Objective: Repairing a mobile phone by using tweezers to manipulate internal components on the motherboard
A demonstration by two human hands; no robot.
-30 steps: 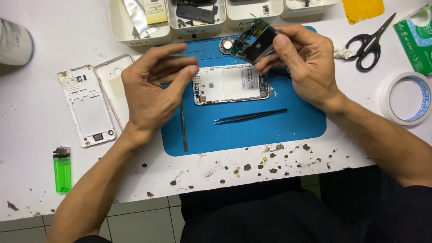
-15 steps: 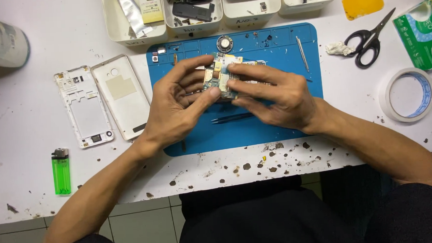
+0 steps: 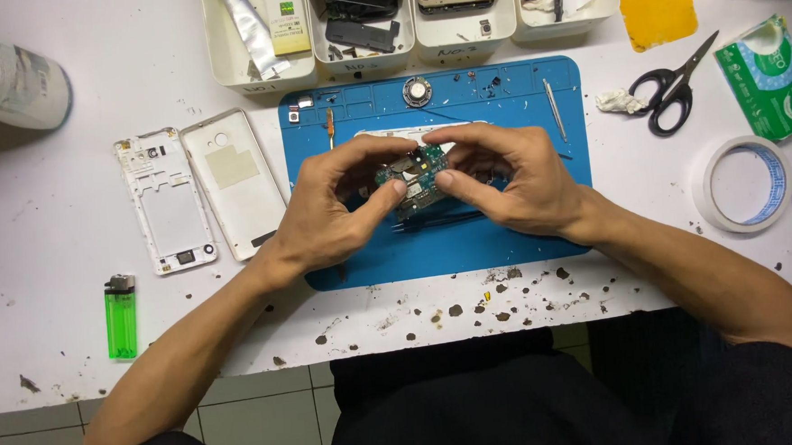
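Both hands meet over the blue work mat (image 3: 523, 234) and pinch a small green circuit board (image 3: 412, 178) between fingertips and thumbs. My left hand (image 3: 332, 208) grips its left side, my right hand (image 3: 511, 176) its right side. Under the hands lies a white phone body (image 3: 382, 133), mostly hidden. Black tweezers (image 3: 441, 220) lie on the mat just below the board.
White phone frame (image 3: 164, 200) and back cover (image 3: 233, 181) lie left of the mat, a green lighter (image 3: 121, 318) near the front edge. White part trays (image 3: 262, 71) line the back. Scissors (image 3: 673, 86), tape roll (image 3: 744, 184), green packet (image 3: 772, 76) at right.
The hands have come together over the mat's centre; the circuit board, earlier held by my right hand near the mat's top edge, is now pinched by both hands above the phone body.
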